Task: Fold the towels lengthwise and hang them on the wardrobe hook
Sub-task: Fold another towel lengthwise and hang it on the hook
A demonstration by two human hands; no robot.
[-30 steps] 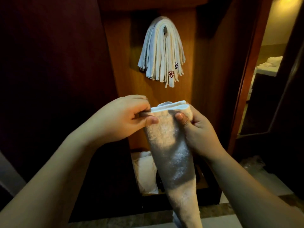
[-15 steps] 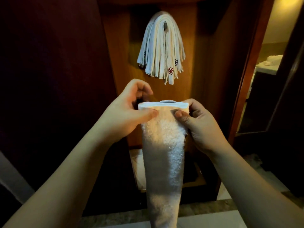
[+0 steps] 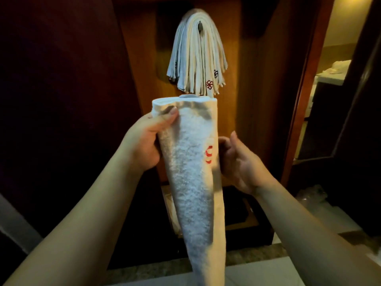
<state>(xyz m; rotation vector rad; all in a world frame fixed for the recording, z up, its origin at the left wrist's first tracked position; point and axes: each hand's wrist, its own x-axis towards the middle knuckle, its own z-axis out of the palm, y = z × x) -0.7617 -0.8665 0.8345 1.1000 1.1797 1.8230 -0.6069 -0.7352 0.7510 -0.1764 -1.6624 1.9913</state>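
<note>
The left hand point(image 3: 144, 145) pinches the upper left edge of the folded towel point(image 3: 191, 172) between thumb and fingers, taking its weight so that the long strip hangs straight down in front of the person and the lengthwise fold stays together. At the towel's right edge, beside its red emblem point(image 3: 209, 154), the right hand point(image 3: 240, 162) is spread and relaxed, gripping nothing, seemingly ready to steady the strip; above, well apart, a bundle of hung towels point(image 3: 196, 58) already drapes over the wardrobe hook point(image 3: 200, 25), where this one presumably goes next
</note>
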